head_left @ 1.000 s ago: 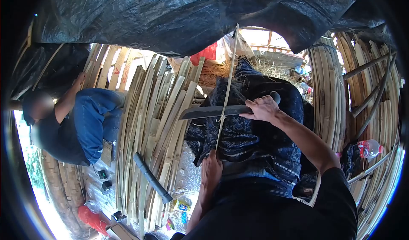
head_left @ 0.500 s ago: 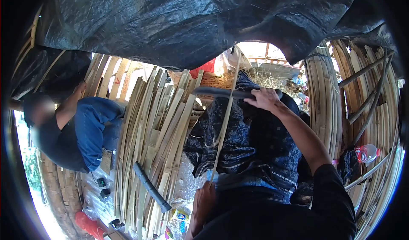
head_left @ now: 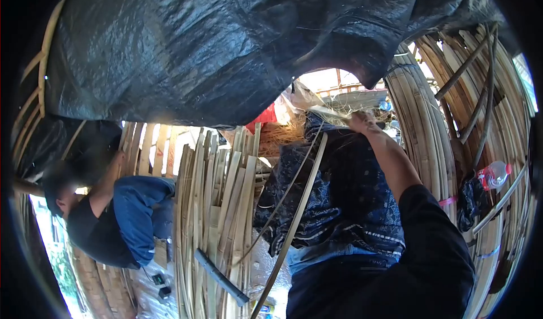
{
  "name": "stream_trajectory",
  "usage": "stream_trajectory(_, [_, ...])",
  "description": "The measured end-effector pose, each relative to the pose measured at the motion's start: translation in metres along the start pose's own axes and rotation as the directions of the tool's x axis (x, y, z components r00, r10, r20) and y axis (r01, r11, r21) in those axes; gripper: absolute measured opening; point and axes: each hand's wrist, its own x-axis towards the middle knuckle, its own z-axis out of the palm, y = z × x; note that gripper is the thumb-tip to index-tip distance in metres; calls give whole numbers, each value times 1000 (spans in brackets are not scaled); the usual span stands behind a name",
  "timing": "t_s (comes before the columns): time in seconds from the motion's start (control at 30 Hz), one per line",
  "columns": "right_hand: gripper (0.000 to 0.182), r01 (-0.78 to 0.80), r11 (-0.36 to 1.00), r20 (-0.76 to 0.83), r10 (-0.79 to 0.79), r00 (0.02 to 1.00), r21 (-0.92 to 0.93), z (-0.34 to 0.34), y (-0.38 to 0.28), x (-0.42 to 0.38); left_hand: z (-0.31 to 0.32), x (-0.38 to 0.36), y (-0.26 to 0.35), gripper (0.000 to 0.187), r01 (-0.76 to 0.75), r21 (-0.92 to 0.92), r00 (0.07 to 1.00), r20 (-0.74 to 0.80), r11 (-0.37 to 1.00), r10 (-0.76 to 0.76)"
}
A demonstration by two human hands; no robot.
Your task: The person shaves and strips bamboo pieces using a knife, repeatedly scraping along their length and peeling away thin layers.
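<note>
My right hand [head_left: 362, 122] is closed around the handle of a long-bladed knife [head_left: 328, 112], held above the blue patterned cloth [head_left: 362, 206] over my lap. A bamboo strip [head_left: 294, 223] slants from near the cloth's upper part down to the bottom edge. Left of it runs a thinner strip [head_left: 281, 200], apart from it along most of its length. My left hand is not in view. A dark ribbed rod [head_left: 222, 277] lies across the bamboo slats [head_left: 198, 223] at the left.
At the far left another person [head_left: 107, 223] in blue trousers sits beside the slats. Black sheeting [head_left: 198, 47] hangs overhead. Bundled bamboo [head_left: 421, 115] stands at the right, near a clear bottle [head_left: 494, 175] with a red cap. Straw [head_left: 280, 135] lies beyond the cloth.
The view has shifted. My right hand's knife has swung to a different angle, off the strip. Two strips now show where one was. My left hand has left the view.
</note>
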Motion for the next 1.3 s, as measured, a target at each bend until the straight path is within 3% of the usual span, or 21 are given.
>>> stream_trajectory(0.07, [71, -289, 956, 252, 269, 930, 45, -46, 18, -3, -19, -21, -7, 27, 43, -1, 999, 25, 999, -43])
stream_trajectory(0.13, [74, -230, 973, 253, 216, 943, 26, -33, 37, 0, -39, -43, -12, 27, 83, -17, 995, 54, 996, -82])
stream_trajectory(0.17, [78, -277, 959, 408, 233, 883, 53, -42, 34, 2, -48, -48, -13, 27, 86, -30, 994, 66, 996, -84])
stream_trajectory(0.2, [82, -248, 967, 325, 214, 921, 66, -56, 24, -9, -55, -49, -14, 27, 74, -49, 994, 82, 996, -69])
stream_trajectory(0.27, [84, -193, 981, 349, 174, 921, 21, -78, 0, -20, -55, -29, -9, 27, -10, -67, 995, 97, 998, 17])
stream_trajectory(0.3, [84, -152, 988, 433, 122, 893, 34, -89, -4, -16, -46, -1, -6, 30, -212, -45, 976, 38, 976, 214])
stream_trajectory(0.33, [84, -151, 988, 435, 119, 893, 40, -95, -12, -21, -45, 28, -1, 33, -11, 108, 995, 103, 994, 0])
stream_trajectory(0.37, [85, -139, 989, 464, 104, 880, 41, -103, -20, -25, -36, 51, 7, 38, -62, -49, 994, 87, 997, 66])
stream_trajectory(0.4, [86, -130, 991, 487, 94, 869, 42, -111, -23, -26, -35, 60, 50, 33, -164, 113, 986, 32, 980, 161])
stream_trajectory(0.43, [87, -134, 990, 491, 97, 866, 41, -117, -24, -29, -27, 76, 55, 35, -262, 107, 964, -15, 959, 265])
stream_trajectory(0.53, [88, -137, 990, 410, 111, 905, 35, -106, -20, -34, -2, 111, 67, 36, -254, 96, 949, -168, 962, 267])
stream_trajectory(0.7, [86, -169, 985, 411, 166, 896, -28, -78, -8, -27, 34, 119, 97, 38, -255, 68, 910, -319, 964, 263])
stream_trajectory(0.87, [81, -91, 992, 536, 125, 835, -91, -71, -5, -13, 53, 119, 103, 39, -203, 19, 902, -384, 979, 195])
stream_trajectory(0.9, [80, -32, 992, 533, 93, 841, -123, -65, -5, -9, 58, 127, 91, 37, -186, -21, 919, -358, 982, 166])
stream_trajectory(1.0, [81, -119, 988, 528, 153, 835, -97, -89, -17, -21, 47, 123, 111, 35, -100, -159, 968, -246, 982, 59])
stream_trajectory(1.2, [84, -71, 989, 555, 133, 821, -131, -79, -13, -13, 49, 146, 107, 28, -213, -321, 972, -166, 923, 167])
stream_trajectory(1.27, [84, -63, 989, 566, 127, 815, -132, -71, -9, -9, 50, 151, 111, 32, -176, -504, 984, -97, 846, 146])
stream_trajectory(1.3, [85, -66, 989, 540, 128, 832, -133, -66, -6, -8, 54, 159, 103, 44, -126, -579, 991, -43, 806, 124])
